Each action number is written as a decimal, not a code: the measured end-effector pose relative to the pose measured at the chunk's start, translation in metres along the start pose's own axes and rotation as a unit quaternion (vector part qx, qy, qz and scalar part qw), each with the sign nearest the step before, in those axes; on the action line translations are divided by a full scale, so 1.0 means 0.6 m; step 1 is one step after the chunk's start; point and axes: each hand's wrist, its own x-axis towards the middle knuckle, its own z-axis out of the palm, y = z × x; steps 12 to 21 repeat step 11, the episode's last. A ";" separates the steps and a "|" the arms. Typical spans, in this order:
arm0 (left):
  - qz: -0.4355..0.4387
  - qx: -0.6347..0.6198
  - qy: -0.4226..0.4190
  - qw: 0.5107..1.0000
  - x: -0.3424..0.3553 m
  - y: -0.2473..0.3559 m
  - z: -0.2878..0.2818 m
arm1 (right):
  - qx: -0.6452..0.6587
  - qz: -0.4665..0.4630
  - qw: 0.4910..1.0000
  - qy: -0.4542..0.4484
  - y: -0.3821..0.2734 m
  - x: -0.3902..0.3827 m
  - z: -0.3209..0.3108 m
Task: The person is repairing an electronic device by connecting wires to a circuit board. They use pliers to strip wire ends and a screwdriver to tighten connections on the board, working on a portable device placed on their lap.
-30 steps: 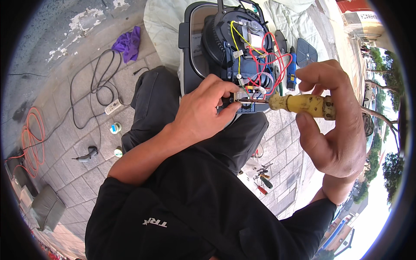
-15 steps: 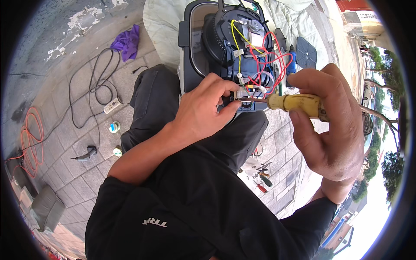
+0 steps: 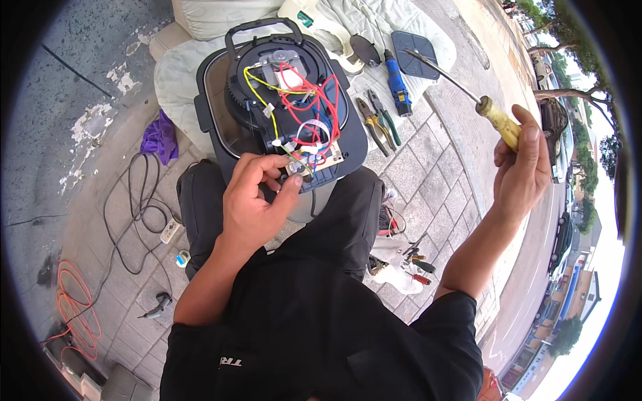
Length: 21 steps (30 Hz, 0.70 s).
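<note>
An opened dark appliance lid (image 3: 217,137), with a carrying handle, a round motor housing and loose red and yellow wires, rests at my knees. My left hand (image 3: 257,197) has its thumb and fingertips closed on the near left end of a small circuit board (image 3: 332,158), where several wires meet. Out to the right, my right hand (image 3: 525,160) grips a screwdriver by its worn yellow handle (image 3: 500,122). Its long metal shaft points up and to the left, clear of the appliance.
Yellow-handled pliers (image 3: 374,127), green-handled pliers (image 3: 384,117) and a blue power tool (image 3: 397,85) lie beyond the lid on the right. More screwdrivers (image 3: 420,269) lie by my right leg. Black cable (image 3: 137,214), orange cord (image 3: 70,307) and a purple cloth (image 3: 159,137) lie left.
The screwdriver has come away from the circuit board, swinging up and out to the right in my right hand. My left hand stays at the board. The view has shifted, showing more to the right.
</note>
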 end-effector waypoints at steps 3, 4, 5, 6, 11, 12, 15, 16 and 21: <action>-0.021 -0.009 0.002 1.000 -0.002 -0.003 0.003 | 0.035 0.201 0.978 -0.053 0.145 -0.082 -0.014; -0.023 -0.014 -0.008 1.000 -0.001 -0.005 0.004 | 0.042 0.252 0.964 -0.073 0.183 -0.110 -0.003; -0.031 -0.014 -0.005 0.999 -0.004 -0.007 0.005 | 0.062 0.311 0.945 -0.078 0.230 -0.135 0.017; -0.039 -0.015 -0.002 0.999 -0.005 -0.007 0.006 | 0.095 0.359 0.926 -0.068 0.275 -0.159 0.043; -0.076 -0.043 0.002 0.996 -0.019 -0.038 0.002 | -0.012 0.283 0.954 -0.096 0.446 -0.233 0.148; -0.076 -0.043 0.002 0.996 -0.019 -0.038 0.002 | -0.012 0.283 0.954 -0.096 0.446 -0.233 0.148; -0.076 -0.043 0.002 0.996 -0.019 -0.038 0.002 | -0.012 0.283 0.954 -0.096 0.446 -0.233 0.148; -0.076 -0.043 0.002 0.996 -0.019 -0.038 0.002 | -0.012 0.283 0.954 -0.096 0.446 -0.233 0.148; -0.076 -0.043 0.002 0.996 -0.019 -0.038 0.002 | -0.012 0.283 0.954 -0.096 0.446 -0.233 0.148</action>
